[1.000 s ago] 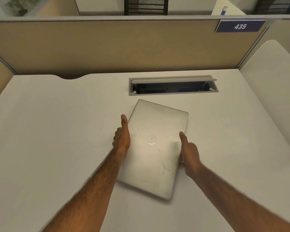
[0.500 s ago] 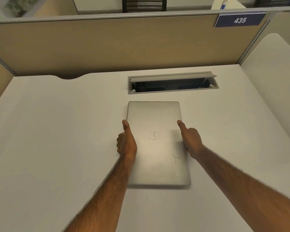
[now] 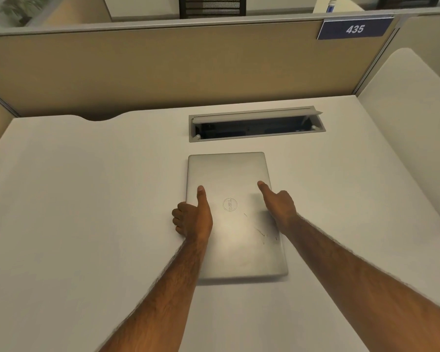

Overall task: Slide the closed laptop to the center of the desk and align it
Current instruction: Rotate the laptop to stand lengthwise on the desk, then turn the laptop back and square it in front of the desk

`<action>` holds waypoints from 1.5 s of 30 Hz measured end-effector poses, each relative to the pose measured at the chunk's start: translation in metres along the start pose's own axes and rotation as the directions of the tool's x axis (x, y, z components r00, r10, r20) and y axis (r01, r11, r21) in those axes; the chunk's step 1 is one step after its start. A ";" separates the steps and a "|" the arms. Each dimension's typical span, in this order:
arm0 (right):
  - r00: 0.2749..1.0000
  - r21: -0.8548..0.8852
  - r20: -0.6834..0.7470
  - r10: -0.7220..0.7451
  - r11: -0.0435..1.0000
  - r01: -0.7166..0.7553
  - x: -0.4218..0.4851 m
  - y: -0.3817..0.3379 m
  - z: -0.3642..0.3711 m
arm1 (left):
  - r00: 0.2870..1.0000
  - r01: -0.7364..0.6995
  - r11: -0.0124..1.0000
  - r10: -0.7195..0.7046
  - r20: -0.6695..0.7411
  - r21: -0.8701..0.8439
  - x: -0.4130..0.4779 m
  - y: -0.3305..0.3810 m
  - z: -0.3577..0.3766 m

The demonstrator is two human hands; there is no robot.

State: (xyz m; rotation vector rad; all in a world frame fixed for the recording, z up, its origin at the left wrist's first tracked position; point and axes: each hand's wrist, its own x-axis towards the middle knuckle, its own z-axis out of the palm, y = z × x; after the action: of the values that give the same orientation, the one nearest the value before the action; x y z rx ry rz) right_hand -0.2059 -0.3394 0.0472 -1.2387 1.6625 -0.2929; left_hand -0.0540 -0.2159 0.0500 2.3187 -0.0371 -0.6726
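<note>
While the laptop is settling: both hands are bracketing its long sides.
Laptop position: the closed laptop point(image 3: 235, 217) is lying flat on the tabletop point(image 3: 87, 199), near mid-width, its far short edge just short of the cable tray point(image 3: 255, 124).
Change: a second ago the laptop was sitting skewed, one corner pointing at the tray; it is now sitting square, edges running parallel to the tray.
Left hand point(image 3: 192, 217): fingers are curling against the left edge, thumb lying flat on the lid.
Right hand point(image 3: 280, 205): thumb is resting on the lid; fingers are hidden past the right edge, so their grip cannot be told.
Task status: rotation is looking finished; only a fine check of centring is appearing to remain.
</note>
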 end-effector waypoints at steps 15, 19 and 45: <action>0.998 -0.278 -0.052 -0.028 0.961 0.013 -0.014 0.002 0.008 | 0.989 -0.125 0.975 0.138 -0.058 0.185 -0.001 -0.010 0.002; 0.996 -0.320 -0.074 -0.054 0.947 0.028 -0.017 0.006 0.012 | 0.984 -0.157 0.961 0.171 -0.045 0.228 -0.001 -0.010 -0.001; 0.997 -0.151 -0.080 -0.014 0.989 0.002 0.001 0.015 0.003 | 0.968 -0.149 0.980 0.116 0.224 0.135 0.027 -0.018 -0.023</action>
State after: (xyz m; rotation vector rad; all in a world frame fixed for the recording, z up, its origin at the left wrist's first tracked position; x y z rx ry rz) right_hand -0.2126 -0.3330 0.0349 -1.3615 1.7760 -0.2283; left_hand -0.0230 -0.1937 0.0400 2.3505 -0.3517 -0.8747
